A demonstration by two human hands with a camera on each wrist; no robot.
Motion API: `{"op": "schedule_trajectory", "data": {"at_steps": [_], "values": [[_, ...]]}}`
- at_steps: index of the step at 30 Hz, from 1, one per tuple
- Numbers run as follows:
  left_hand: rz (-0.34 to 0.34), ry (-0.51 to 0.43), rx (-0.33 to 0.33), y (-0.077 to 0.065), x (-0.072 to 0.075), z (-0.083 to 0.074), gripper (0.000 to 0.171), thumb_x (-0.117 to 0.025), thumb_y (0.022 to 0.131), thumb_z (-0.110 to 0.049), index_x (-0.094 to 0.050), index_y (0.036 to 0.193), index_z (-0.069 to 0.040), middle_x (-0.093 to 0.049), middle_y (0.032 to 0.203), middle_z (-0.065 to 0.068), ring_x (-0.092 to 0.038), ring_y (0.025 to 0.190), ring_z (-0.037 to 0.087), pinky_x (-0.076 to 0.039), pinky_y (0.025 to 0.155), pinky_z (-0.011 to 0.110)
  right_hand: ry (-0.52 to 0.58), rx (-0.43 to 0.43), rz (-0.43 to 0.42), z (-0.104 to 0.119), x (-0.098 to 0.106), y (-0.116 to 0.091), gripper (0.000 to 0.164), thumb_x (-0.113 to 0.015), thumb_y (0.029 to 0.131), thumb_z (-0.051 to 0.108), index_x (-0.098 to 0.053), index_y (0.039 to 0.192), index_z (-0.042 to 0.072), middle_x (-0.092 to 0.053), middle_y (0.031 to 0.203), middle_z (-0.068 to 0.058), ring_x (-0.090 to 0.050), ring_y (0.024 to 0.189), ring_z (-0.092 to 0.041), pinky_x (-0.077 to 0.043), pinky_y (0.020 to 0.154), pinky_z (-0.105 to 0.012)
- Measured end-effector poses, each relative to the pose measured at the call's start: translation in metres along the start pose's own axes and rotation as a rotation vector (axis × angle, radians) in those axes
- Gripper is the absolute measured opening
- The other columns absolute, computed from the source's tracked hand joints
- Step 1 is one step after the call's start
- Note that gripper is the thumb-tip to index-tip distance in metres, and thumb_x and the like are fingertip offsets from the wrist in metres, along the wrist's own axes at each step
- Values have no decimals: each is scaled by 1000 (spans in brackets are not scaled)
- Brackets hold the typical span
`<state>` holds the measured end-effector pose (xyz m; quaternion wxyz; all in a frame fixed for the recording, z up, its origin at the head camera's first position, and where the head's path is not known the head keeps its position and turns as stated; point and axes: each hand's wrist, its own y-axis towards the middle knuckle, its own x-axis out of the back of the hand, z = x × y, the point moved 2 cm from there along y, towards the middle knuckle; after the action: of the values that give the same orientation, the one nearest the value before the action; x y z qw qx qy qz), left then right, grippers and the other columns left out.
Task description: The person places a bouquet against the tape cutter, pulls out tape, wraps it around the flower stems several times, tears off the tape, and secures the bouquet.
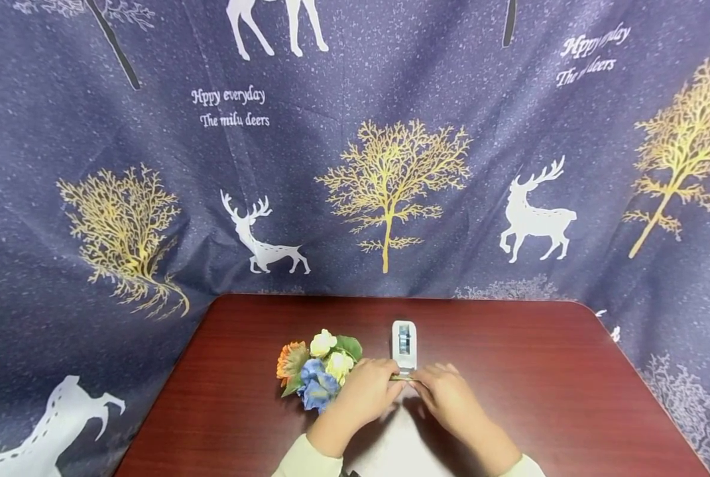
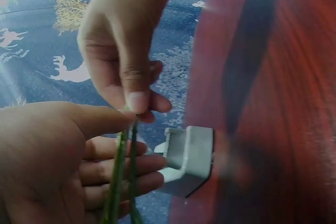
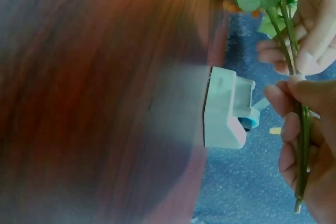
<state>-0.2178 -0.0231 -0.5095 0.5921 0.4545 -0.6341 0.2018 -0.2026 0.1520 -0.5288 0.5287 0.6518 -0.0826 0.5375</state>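
A bunch of flowers (image 1: pixel 319 371), with orange, cream and blue blooms and green leaves, extends left from my hands over the table. Its thin green stems (image 3: pixel 302 156) run across both hands. With thumb and fingers, my left hand (image 1: pixel 363 394) holds the stems on the bloom side. My right hand (image 1: pixel 453 401) pinches them close to the left fingertips, thumb on top, and the cut ends stick out past its fingers in the right wrist view. Just beyond the hands, a pale tape dispenser (image 1: pixel 397 354) stands on the table, its cutter end toward me.
The dark red wooden table (image 1: pixel 229 397) has rounded far corners. Behind its far edge hangs a blue cloth (image 1: pixel 343 86) printed with white deer and golden trees. A bright glare patch lies on the tabletop between the forearms.
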Motion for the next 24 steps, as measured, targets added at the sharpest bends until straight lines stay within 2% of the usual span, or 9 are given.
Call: {"op": "schedule_trajectory", "data": {"at_steps": [6, 13, 19, 24], "values": [[63, 53, -2, 3, 6, -2, 22, -59, 100, -35, -70, 91, -18, -74, 91, -5, -70, 89, 14, -53, 90, 31, -18, -5, -38, 1, 0, 0, 19, -84, 76, 16, -74, 92, 19, -73, 82, 9, -64, 77, -8, -49, 71, -28], [69, 61, -11, 6, 8, -2, 25, -61, 98, -34, -67, 78, -21, -70, 76, -7, -69, 79, 12, -51, 82, 30, -42, -24, -54, 3, 0, 0, 21, -86, 74, 15, -73, 90, 20, -70, 80, 9, -63, 75, -8, -57, 75, -35], [77, 14, 25, 8, 5, 2, 19, -64, 96, -35, -70, 85, -21, -71, 81, -7, -67, 85, 12, -50, 85, 32, -38, -39, -62, 3, 0, 1, 21, -87, 73, 14, -72, 88, 20, -65, 78, 10, -63, 73, -8, -58, 77, -35], [93, -7, 59, 9, 3, 3, 19, -64, 96, -38, -71, 91, -21, -70, 88, -6, -68, 90, 16, -51, 88, 35, -30, -86, -25, 5, 0, 2, 21, -87, 74, 16, -71, 88, 19, -67, 81, 8, -64, 76, -10, -58, 75, -34]]}}
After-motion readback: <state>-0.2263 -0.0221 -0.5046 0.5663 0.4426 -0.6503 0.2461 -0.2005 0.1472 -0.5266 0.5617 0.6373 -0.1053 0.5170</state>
